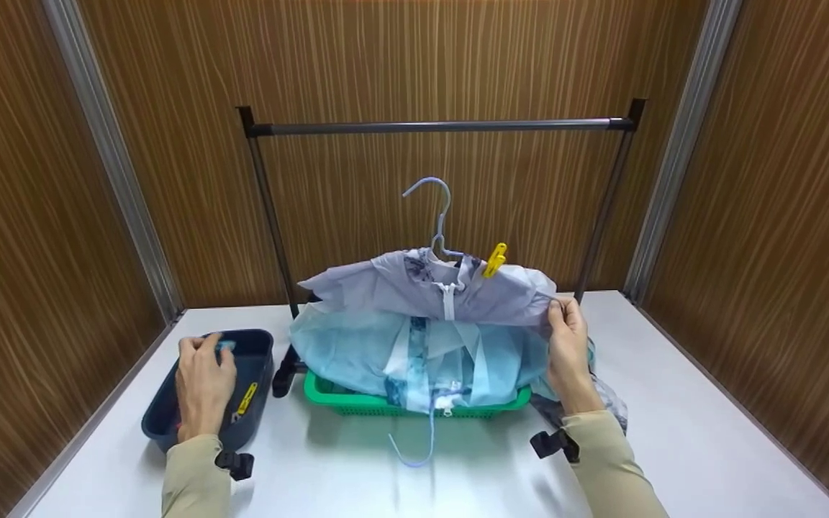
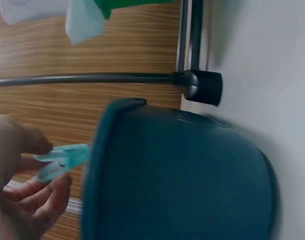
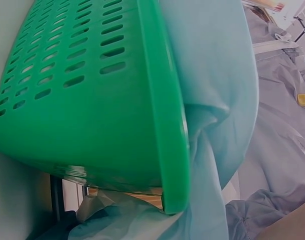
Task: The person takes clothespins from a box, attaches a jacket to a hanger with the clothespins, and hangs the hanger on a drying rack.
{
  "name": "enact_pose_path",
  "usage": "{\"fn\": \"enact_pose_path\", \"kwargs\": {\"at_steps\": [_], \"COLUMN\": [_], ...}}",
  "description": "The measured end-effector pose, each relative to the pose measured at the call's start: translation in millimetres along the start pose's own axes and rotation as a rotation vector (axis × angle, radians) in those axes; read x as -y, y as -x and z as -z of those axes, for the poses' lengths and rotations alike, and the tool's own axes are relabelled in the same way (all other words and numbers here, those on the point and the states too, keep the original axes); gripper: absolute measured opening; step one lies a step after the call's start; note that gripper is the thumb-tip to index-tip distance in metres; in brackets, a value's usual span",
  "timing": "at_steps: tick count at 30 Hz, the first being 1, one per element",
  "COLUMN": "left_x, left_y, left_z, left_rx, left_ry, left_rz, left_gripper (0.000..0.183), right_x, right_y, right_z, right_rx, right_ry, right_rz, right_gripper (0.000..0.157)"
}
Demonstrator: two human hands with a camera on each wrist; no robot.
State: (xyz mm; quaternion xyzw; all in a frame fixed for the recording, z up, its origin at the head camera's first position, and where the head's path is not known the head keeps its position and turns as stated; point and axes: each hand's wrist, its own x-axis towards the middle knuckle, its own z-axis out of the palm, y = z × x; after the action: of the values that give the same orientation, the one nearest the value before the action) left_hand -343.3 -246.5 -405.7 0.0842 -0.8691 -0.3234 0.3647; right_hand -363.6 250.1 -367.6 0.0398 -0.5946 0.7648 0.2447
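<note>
Over the dark blue bin (image 1: 262, 360), my left hand (image 1: 204, 385) pinches a translucent teal clothespin (image 2: 65, 161) between thumb and fingers. My right hand (image 1: 569, 352) grips the right shoulder end of a lavender garment (image 1: 360, 291), which is on a hanger (image 1: 446, 205) with its hook pointing up. A yellow clothespin (image 1: 495, 260) is clipped beside that garment's collar. Below it, a light blue garment (image 1: 342, 342) lies over the green basket (image 3: 92, 140). A second hanger hook (image 1: 431, 435) sticks out from it toward the front.
Behind the basket stands a clothes rack with a horizontal bar (image 1: 443, 126) and black legs. Another yellow clothespin (image 1: 247, 398) lies inside the bin. Patterned grey fabric (image 1: 610, 403) spills past the basket's right side. Wood-grain panels (image 1: 529, 57) enclose the white table (image 1: 695, 432).
</note>
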Motion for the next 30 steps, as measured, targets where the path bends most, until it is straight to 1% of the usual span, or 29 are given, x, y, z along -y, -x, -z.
{"fn": "enact_pose_path", "kwargs": {"at_steps": [5,8,10,14,18,21,24,26,30], "left_x": [-14.3,-24.5,-32.1,-49.9,-68.1,-77.4,-83.3,-87.3,-99.7], "left_y": [-0.7,-1.1,-0.3,0.6,0.9,2.7,3.7,3.5,2.3], "left_z": [-1.1,0.5,2.7,6.3,5.7,3.8,2.0,0.7,-1.5], "left_rx": [-0.140,-0.191,-0.204,-0.211,-0.229,-0.240,-0.215,-0.182,-0.132], "left_ry": [0.134,0.214,0.252,0.301,0.367,0.393,0.399,0.412,0.450], "left_rz": [-0.077,-0.097,-0.097,-0.101,-0.156,-0.201,-0.227,-0.243,-0.280], "left_gripper": [0.021,0.023,0.030,0.042,0.035,0.033,0.035,0.039,0.041], "right_x": [0.1,0.2,0.2,1.6,2.9,2.1,0.9,0.6,0.0], "right_y": [0.0,0.2,0.1,-0.1,-0.6,-1.0,-1.2,-1.1,-0.3], "right_z": [0.3,-0.1,-0.1,-0.2,-0.1,-0.4,-0.6,-0.5,-0.4], "right_rx": [0.013,0.016,0.013,0.013,0.010,0.012,0.018,0.018,0.020], "right_ry": [0.011,0.011,0.007,0.000,0.001,0.003,0.007,0.011,0.015], "right_rz": [0.017,0.020,0.010,-0.005,-0.017,-0.030,-0.047,-0.056,-0.063], "right_gripper": [0.016,0.016,0.016,0.016,0.016,0.015,0.014,0.014,0.014]}}
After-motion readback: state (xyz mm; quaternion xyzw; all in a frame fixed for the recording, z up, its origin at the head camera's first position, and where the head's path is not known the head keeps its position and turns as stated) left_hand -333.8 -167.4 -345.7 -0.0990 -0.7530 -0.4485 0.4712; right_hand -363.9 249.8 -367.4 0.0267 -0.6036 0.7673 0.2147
